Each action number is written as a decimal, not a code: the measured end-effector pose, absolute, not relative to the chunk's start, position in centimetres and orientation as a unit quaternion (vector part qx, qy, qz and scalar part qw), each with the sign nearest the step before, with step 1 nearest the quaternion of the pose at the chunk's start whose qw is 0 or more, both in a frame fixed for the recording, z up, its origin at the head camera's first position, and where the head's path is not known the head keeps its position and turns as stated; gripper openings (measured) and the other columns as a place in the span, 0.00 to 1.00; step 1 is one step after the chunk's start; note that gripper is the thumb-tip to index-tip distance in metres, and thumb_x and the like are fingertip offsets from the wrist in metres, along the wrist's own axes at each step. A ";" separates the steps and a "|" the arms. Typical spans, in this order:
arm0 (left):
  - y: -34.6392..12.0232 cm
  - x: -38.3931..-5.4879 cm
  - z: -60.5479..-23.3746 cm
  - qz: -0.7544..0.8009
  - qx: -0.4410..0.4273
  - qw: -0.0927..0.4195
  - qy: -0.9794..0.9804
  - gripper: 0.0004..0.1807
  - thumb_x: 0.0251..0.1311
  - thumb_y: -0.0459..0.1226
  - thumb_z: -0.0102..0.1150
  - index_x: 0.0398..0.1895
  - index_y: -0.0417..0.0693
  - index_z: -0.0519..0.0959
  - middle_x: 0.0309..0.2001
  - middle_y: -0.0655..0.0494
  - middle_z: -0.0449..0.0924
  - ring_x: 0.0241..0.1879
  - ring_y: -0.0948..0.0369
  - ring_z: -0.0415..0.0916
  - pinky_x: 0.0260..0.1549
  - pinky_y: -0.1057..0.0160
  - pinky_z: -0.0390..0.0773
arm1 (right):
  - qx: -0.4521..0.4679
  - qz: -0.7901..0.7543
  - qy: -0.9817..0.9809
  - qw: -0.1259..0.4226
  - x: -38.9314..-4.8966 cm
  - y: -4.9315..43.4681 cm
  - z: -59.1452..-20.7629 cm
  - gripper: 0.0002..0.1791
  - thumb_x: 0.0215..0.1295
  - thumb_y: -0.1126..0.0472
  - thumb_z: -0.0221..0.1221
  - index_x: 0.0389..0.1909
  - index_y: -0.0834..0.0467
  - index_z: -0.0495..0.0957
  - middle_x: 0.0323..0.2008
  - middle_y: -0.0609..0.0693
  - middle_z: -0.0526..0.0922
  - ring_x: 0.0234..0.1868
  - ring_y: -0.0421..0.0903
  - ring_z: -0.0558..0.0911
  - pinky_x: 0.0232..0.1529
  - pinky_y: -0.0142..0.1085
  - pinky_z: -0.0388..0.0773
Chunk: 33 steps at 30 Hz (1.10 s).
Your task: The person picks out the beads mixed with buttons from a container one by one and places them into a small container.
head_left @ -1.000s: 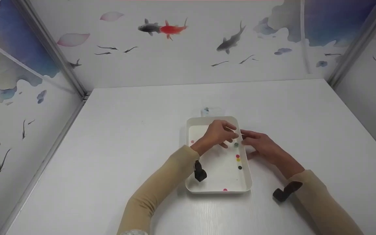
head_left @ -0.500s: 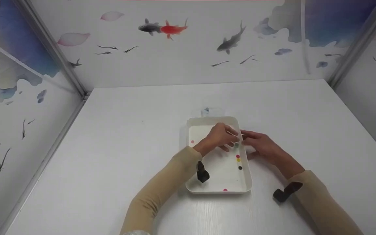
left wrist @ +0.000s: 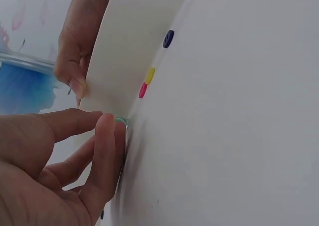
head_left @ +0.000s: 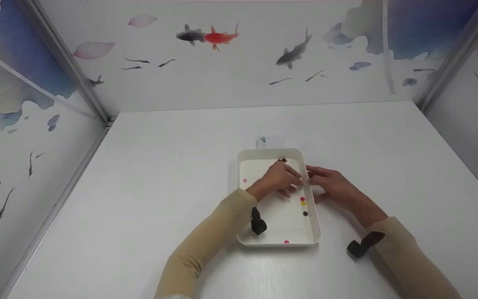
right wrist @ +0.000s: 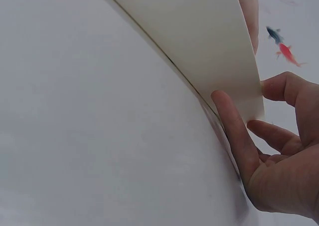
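Small round buttons lie in a shallow white tray (head_left: 278, 245). My left hand (head_left: 278, 176) reaches into it at the right wall, its fingers curled and its fingertips pinching at a green button (left wrist: 121, 120), which they mostly hide. Along the same wall are a red button (head_left: 302, 199), a yellow button (head_left: 303, 204) and a black button (head_left: 305, 214). My right hand (head_left: 334, 186) touches the outside of that wall, its spread fingers (right wrist: 230, 123) reaching along the wall and up to the rim.
A clear container (head_left: 270, 143) with something bluish inside stands behind the tray. Two dark buttons (head_left: 283, 160) lie at the tray's far end, a pink button (head_left: 245, 180) at its left and another pink button (head_left: 286, 241) near the front. Printed walls (head_left: 239, 79) bound the white table (head_left: 160, 166).
My left hand has moved down and slightly nearer along the right wall, onto the green button. Two dark buttons at the far end have come into sight. My right hand has stayed put.
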<state>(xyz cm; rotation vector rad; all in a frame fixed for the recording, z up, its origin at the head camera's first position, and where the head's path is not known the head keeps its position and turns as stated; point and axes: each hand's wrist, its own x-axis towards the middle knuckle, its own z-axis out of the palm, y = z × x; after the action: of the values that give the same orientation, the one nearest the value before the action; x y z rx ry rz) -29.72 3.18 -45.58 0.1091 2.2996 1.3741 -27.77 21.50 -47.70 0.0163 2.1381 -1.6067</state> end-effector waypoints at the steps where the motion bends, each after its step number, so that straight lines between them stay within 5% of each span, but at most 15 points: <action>1: 3.2 -29.7 -45.6 0.501 0.040 0.228 0.834 0.14 0.48 0.36 0.67 0.40 0.45 0.83 0.28 0.53 0.84 0.24 0.59 0.82 0.17 0.66 0.79 | 0.006 -0.584 0.778 0.231 -27.8 21.5 -47.7 0.31 0.58 0.55 0.55 0.65 0.42 0.62 0.66 0.47 0.64 0.60 0.50 0.70 0.44 0.41 0.80; 19: 3.4 -29.3 -45.9 0.487 0.088 0.214 0.842 0.13 0.50 0.33 0.64 0.42 0.42 0.83 0.25 0.52 0.83 0.20 0.60 0.79 0.17 0.64 0.79 | -0.011 -0.590 0.775 0.228 -27.7 21.8 -48.0 0.31 0.60 0.57 0.53 0.66 0.44 0.61 0.67 0.49 0.63 0.60 0.51 0.70 0.45 0.41 0.79; 25: 3.5 -29.3 -46.1 0.478 0.088 0.204 0.850 0.07 0.49 0.31 0.63 0.33 0.41 0.85 0.21 0.50 0.82 0.11 0.62 0.75 0.15 0.65 0.78 | -0.019 -0.587 0.777 0.229 -27.7 21.8 -48.0 0.31 0.60 0.57 0.52 0.67 0.45 0.61 0.67 0.51 0.63 0.63 0.52 0.67 0.48 0.41 0.78; 33: 3.2 -29.3 -45.8 0.494 0.082 0.219 0.837 0.06 0.51 0.34 0.64 0.31 0.43 0.85 0.24 0.47 0.83 0.15 0.60 0.77 0.20 0.61 0.81 | -0.007 -0.579 0.783 0.228 -27.8 21.8 -47.9 0.30 0.60 0.56 0.53 0.66 0.43 0.62 0.66 0.48 0.64 0.62 0.51 0.68 0.47 0.42 0.79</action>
<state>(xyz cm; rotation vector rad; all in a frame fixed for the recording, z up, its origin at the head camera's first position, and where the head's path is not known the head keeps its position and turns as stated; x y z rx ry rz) -29.32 3.19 -45.78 0.2273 2.3162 1.3669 -27.81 21.79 -47.93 -0.0201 2.1563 -1.5937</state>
